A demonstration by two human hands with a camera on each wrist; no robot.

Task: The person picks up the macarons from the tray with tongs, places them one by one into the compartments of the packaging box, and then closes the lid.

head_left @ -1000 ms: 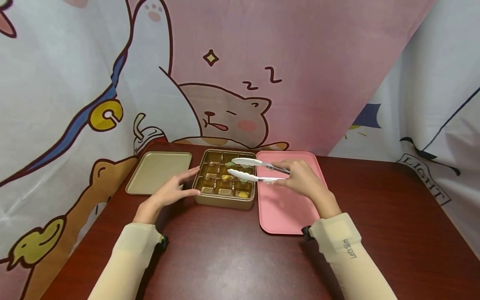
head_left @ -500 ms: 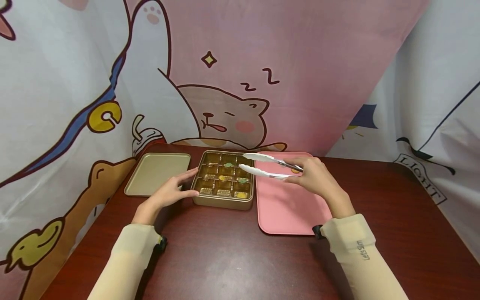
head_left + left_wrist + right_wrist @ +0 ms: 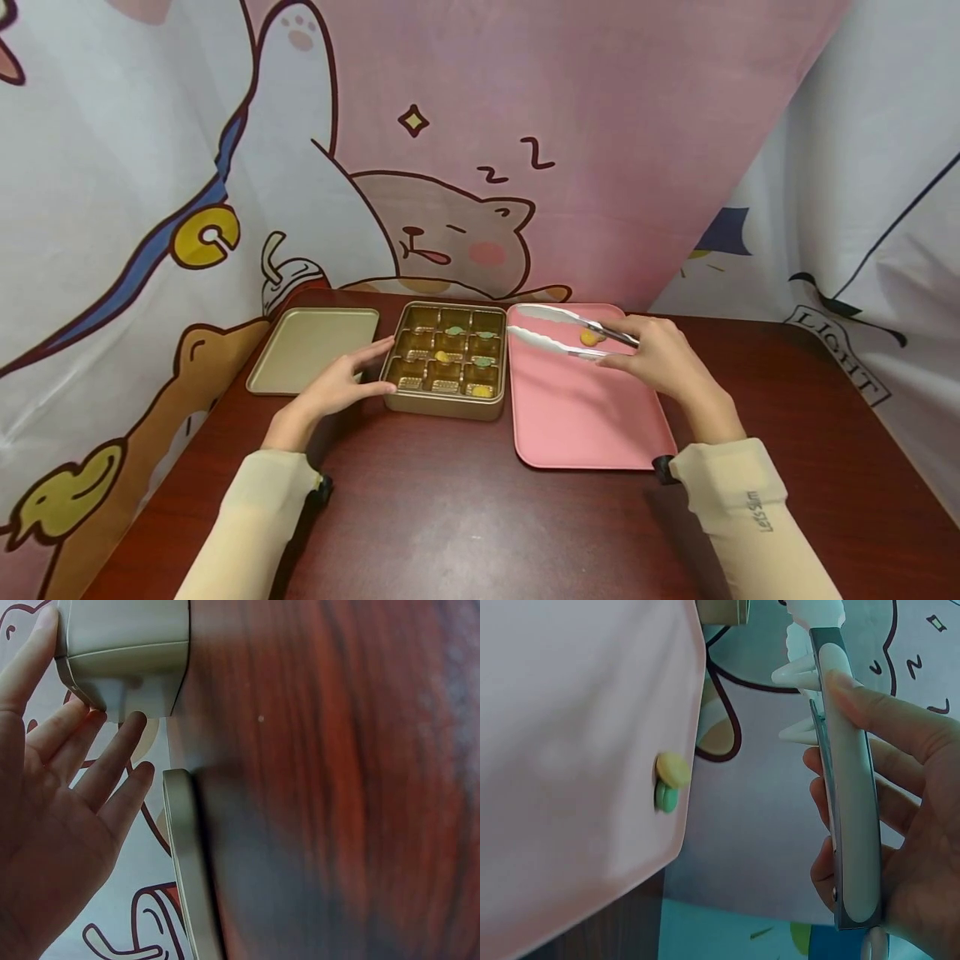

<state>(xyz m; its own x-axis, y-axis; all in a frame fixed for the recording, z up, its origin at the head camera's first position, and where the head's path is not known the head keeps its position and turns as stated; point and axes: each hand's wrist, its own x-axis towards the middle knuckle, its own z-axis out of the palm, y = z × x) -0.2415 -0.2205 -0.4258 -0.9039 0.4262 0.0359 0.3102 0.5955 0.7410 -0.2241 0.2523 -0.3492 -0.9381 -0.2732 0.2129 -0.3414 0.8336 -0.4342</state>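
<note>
My left hand [image 3: 337, 392] rests on the left side of a gold tin box [image 3: 446, 408], fingers extended. In the left wrist view its fingertips [image 3: 135, 724] lie at the box wall [image 3: 124, 656]. The box is divided into square compartments; several hold small round pieces, such as a yellow one [image 3: 482, 391] and a green one [image 3: 455, 332]. My right hand [image 3: 667, 358] grips white-tipped tongs [image 3: 555, 346] by their handle; the tips are spread above the pink tray [image 3: 577, 425], holding nothing. On the tray, a yellow round piece [image 3: 673, 770] leans on a green one [image 3: 666, 796], both macaron-like.
A flat gold lid [image 3: 311, 350] lies left of the box, behind my left hand. The pink tray stands close against the box's right side. Dark red-brown wooden table [image 3: 465, 517] extends in front. A printed cartoon cloth [image 3: 600, 167] hangs directly behind the table.
My right hand has moved right with the tongs, from over the box to over the tray. The yellow piece on the tray has come into sight. My left hand stays at the box.
</note>
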